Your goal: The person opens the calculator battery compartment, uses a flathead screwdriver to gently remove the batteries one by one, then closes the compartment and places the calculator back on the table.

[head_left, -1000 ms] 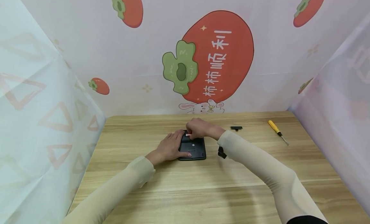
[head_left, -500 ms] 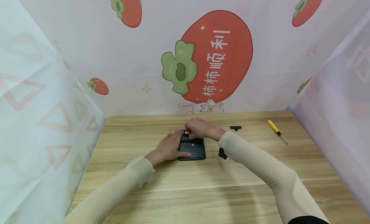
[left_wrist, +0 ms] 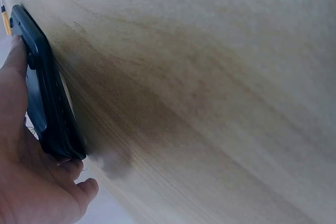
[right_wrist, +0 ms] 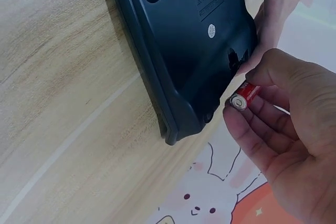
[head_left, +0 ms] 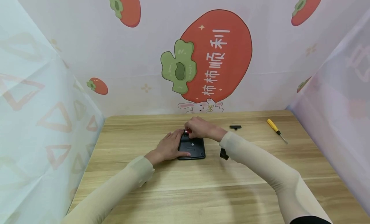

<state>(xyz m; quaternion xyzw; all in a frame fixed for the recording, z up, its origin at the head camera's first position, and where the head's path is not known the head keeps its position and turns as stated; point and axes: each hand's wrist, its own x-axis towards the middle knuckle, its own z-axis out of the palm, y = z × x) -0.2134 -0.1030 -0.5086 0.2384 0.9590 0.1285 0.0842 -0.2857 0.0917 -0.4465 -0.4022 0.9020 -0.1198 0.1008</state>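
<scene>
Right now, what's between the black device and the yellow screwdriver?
Head view, going right from the device: the right sleeve, a dark item beside it, then a small black piece on the table.

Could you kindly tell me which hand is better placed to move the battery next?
Probably the right hand: its fingers pinch the battery near the far end of the device. The left hand rests on the device, so it seems better suited to steadying.

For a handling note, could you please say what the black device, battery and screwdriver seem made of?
Black device: probably hard plastic, satin, with moulded, rounded edges.
Battery: apparently metal, by its shiny silver end, under red wrap.
Screwdriver: likely smooth yellow plastic handle; grey shaft looks metal.
</scene>
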